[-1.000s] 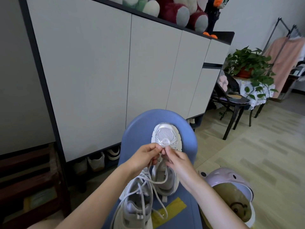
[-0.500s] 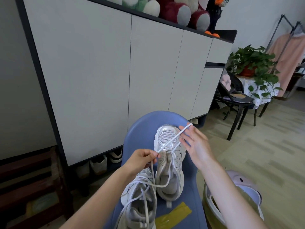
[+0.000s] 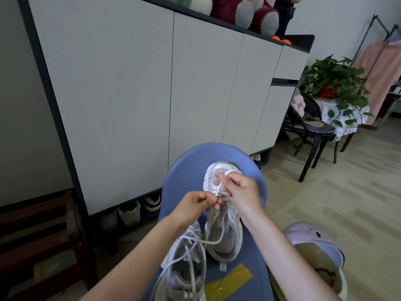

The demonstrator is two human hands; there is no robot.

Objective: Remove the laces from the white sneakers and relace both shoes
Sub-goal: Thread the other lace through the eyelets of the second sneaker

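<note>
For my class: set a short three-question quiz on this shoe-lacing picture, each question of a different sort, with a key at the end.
1. True or false: both white sneakers stand on the blue chair.
2. Which hand has lace looped round a finger? A) left hand B) right hand C) neither
3. Fill in: the strip of tape on the seat is ____ in colour.

Key
1. True: the far sneaker and the near sneaker both rest on it.
2. B; the left hand pinches the white lace near the eyelets.
3. Yellow.
</note>
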